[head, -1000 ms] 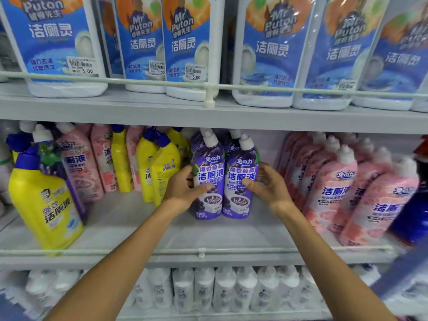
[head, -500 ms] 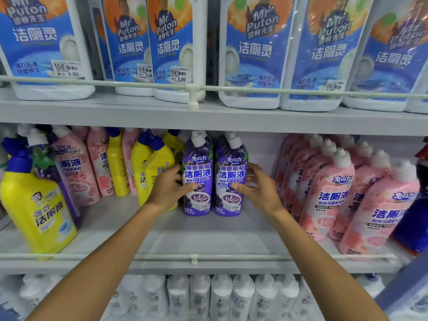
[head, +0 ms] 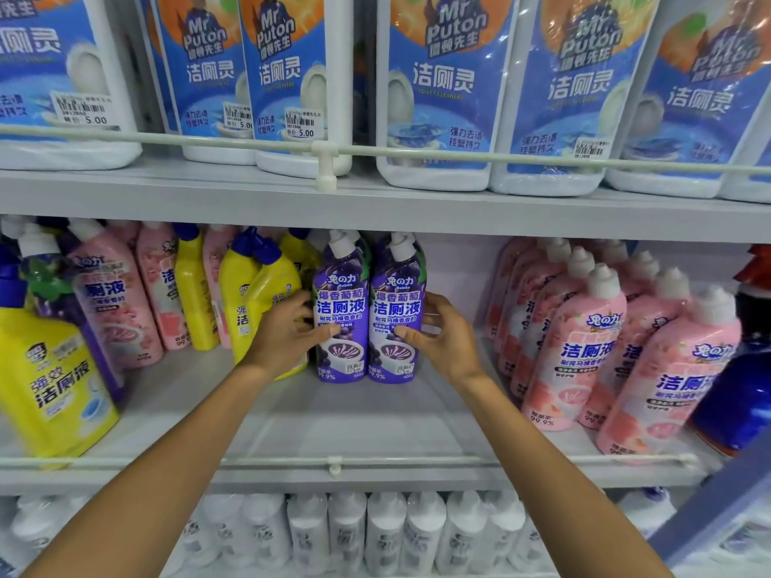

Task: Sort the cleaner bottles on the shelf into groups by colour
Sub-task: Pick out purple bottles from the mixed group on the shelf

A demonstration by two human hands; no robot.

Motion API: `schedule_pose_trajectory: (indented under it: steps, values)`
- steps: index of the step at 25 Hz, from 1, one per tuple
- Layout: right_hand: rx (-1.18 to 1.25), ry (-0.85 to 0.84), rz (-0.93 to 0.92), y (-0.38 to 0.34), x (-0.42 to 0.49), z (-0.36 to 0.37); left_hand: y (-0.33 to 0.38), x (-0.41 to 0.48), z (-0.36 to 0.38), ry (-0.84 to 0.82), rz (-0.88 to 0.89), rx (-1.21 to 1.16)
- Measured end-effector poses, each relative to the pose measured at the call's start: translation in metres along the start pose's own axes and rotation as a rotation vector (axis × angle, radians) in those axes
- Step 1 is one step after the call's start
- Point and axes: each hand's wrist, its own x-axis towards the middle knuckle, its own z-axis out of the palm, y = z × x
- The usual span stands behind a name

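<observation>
Fully upright purple bottles (head: 342, 310), caps (head: 340, 243) upward

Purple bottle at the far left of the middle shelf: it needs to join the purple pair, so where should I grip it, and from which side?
Probably by its neck and shoulder, from the front and above. The stray purple bottle has its white cap free, but a yellow bottle covers its lower body and a pink bottle crowds its right side.
</observation>
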Motion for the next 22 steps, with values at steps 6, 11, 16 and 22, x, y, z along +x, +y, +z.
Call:
schedule_pose_trajectory:
  steps: [6, 11, 16, 22]
  values:
    - [0.017, 0.003, 0.013, 0.005, 0.0, 0.007, -0.004, 0.0, -0.003, 0.009, -0.027, -0.037]
    - [0.018, 0.003, 0.02, 0.006, 0.0, 0.006, -0.004, -0.002, -0.001, 0.029, -0.013, -0.076]
    - [0.038, 0.012, 0.031, 0.006, -0.004, 0.008, -0.003, -0.008, 0.002, 0.086, -0.053, -0.124]
    - [0.039, 0.021, 0.049, 0.007, -0.006, 0.008, -0.006, -0.011, 0.003, 0.143, -0.108, -0.126]
